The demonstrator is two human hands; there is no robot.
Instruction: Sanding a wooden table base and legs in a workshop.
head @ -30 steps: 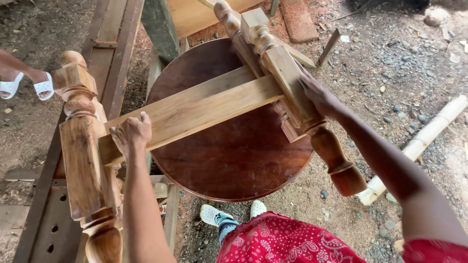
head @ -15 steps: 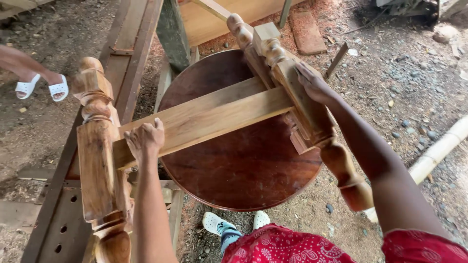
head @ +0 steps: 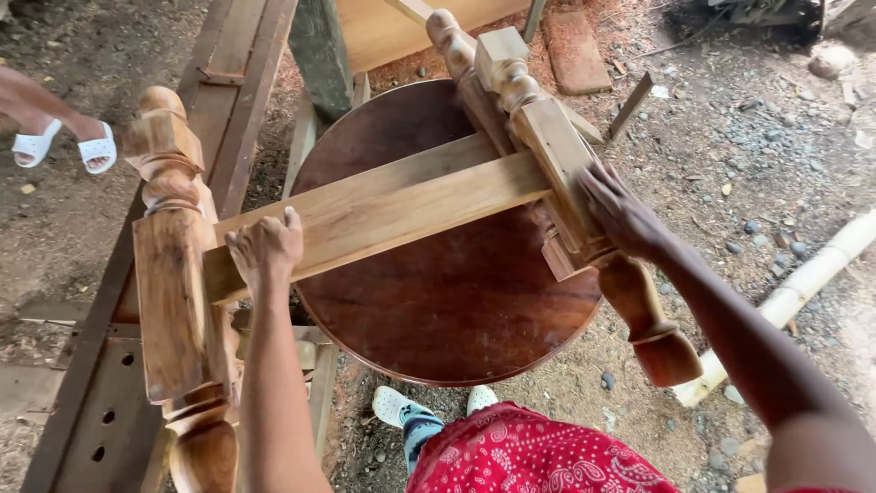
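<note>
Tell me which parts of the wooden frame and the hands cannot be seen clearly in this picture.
- Head view: the left hand covers the joint of the cross rail with the left turned leg.
- The right hand hides part of the right turned leg.
- The round tabletop is partly hidden under the rail.
- The left leg's lower end is cut off by the bottom edge.

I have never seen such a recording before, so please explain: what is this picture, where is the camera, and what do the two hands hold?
The camera sits on a person's head and looks down. The left hand grips a pale flat wooden rail. The right hand rests on a turned light-brown wooden leg. The rail joins this leg to another turned wooden leg. Beneath lies a dark round wooden tabletop, over gravel ground. Another person's foot in a white sandal shows at the upper left.
</note>
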